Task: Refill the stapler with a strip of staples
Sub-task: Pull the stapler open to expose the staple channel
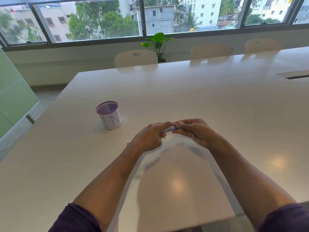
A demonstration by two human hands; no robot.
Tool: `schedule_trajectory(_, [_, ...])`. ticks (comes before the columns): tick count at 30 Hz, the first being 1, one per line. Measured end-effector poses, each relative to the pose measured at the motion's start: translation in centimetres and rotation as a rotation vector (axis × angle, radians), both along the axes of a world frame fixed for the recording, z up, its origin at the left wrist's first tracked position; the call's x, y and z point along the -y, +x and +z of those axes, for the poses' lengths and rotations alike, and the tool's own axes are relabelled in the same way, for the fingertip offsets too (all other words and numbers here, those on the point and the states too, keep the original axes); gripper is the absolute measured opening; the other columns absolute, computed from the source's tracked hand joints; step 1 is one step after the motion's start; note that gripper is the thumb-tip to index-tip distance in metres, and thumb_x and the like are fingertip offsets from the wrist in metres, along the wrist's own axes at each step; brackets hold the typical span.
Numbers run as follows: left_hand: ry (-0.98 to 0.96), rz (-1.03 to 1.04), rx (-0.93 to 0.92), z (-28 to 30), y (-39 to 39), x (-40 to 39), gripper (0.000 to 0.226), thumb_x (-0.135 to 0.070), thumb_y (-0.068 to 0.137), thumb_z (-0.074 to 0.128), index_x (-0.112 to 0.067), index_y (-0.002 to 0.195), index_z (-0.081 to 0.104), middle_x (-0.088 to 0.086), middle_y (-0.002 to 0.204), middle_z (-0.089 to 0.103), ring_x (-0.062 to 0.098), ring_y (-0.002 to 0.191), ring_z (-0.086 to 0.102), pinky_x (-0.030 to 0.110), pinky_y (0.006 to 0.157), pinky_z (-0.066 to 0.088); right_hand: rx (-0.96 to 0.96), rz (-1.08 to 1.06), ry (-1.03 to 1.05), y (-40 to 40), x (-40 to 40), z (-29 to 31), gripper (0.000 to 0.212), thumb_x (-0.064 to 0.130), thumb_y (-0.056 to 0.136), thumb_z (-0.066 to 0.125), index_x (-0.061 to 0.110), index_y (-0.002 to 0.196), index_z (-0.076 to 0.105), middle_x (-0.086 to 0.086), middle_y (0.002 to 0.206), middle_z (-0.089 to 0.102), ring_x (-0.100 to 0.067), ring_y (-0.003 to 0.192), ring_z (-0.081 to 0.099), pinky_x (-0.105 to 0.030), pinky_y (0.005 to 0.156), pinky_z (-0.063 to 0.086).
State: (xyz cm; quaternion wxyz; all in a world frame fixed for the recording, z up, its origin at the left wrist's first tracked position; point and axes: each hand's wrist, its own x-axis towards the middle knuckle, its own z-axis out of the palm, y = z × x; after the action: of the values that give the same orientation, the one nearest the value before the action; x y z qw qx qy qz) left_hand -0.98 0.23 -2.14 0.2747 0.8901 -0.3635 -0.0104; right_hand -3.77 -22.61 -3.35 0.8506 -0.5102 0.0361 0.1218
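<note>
A small silvery stapler (172, 128) is held a little above the white table (200, 97), between both hands. My left hand (148, 138) grips its left end with curled fingers. My right hand (195, 131) pinches its right end with thumb and fingertips. Most of the stapler is hidden by the fingers. I cannot tell whether it is open, and no separate strip of staples shows.
A purple mesh pen cup (109, 115) with a white paper label stands to the left of my hands. Three pale chairs (135, 58) line the far edge, with a potted plant (158, 46) behind. A cable slot (294, 75) sits far right.
</note>
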Motion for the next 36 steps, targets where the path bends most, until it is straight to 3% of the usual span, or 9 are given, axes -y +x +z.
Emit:
schedule_trajectory(6, [-0.016,-0.008,-0.060,-0.2,0.7,-0.4,0.074,0.002,0.090,0.053,-0.060,0.132,0.049,-0.002,0.093,0.069,0.020,0.080,0.061,0.042,0.076,0.055,0.033,-0.024,-0.098,0.4,-0.3,-0.3,0.030,0.014,0.081,0.080,-0.006,0.104,0.078,-0.025,0.105,0.078,-0.023,0.086,0.080,-0.019,0.073,0.063])
schedule_trajectory(12, [0.022,0.005,-0.091,0.1,1.0,-0.2,0.055,-0.014,0.092,0.060,-0.055,0.126,0.046,0.005,0.086,0.070,0.028,0.071,0.063,0.049,0.068,0.058,-0.005,0.003,-0.079,0.6,-1.1,-0.1,0.037,0.008,0.080,0.080,-0.014,0.108,0.073,-0.026,0.093,0.078,-0.022,0.073,0.080,-0.022,0.064,0.064])
schedule_trajectory(15, [0.027,0.009,-0.079,0.0,0.9,0.0,0.044,-0.021,0.093,0.063,-0.048,0.124,0.046,0.005,0.080,0.070,0.026,0.062,0.060,0.052,0.066,0.061,-0.005,0.004,-0.121,0.6,-1.4,0.4,0.024,0.002,0.083,0.076,-0.013,0.103,0.075,-0.024,0.084,0.078,-0.022,0.066,0.079,-0.022,0.059,0.062])
schedule_trajectory(19, [0.005,0.002,-0.088,0.0,0.7,0.2,0.035,-0.025,0.095,0.064,-0.044,0.119,0.047,0.009,0.079,0.071,0.035,0.061,0.069,0.051,0.055,0.063,0.008,0.004,-0.161,0.6,-1.6,0.6,0.015,0.000,0.087,0.074,-0.009,0.099,0.078,-0.024,0.082,0.079,-0.021,0.063,0.078,-0.024,0.058,0.062])
schedule_trajectory(25, [-0.017,0.033,-0.011,-0.2,0.7,-0.1,0.019,-0.032,0.096,0.066,-0.036,0.109,0.052,0.004,0.075,0.069,0.024,0.057,0.063,0.051,0.056,0.062,0.038,0.008,-0.187,0.4,-1.3,0.4,0.026,0.006,0.087,0.077,-0.010,0.109,0.075,-0.025,0.093,0.079,-0.022,0.069,0.079,-0.027,0.063,0.063])
schedule_trajectory(31, [-0.184,0.091,-0.082,-0.3,0.3,-0.3,0.021,-0.044,0.099,0.063,-0.031,0.098,0.046,0.001,0.073,0.075,0.020,0.042,0.067,0.038,0.045,0.061,0.041,-0.073,-0.248,0.5,-1.0,0.6,0.021,0.004,0.086,0.079,-0.006,0.104,0.078,-0.027,0.092,0.079,-0.022,0.068,0.079,-0.025,0.062,0.063])
schedule_trajectory(36, [-0.274,0.201,-0.177,-0.5,0.4,-1.4,0.022,-0.041,0.098,0.066,-0.029,0.089,0.049,0.002,0.084,0.077,0.025,0.050,0.073,0.037,0.046,0.061,0.027,-0.186,-0.298,0.5,-0.2,0.9,0.021,0.000,0.085,0.078,-0.011,0.102,0.076,-0.030,0.095,0.077,-0.024,0.067,0.079,-0.022,0.065,0.063])
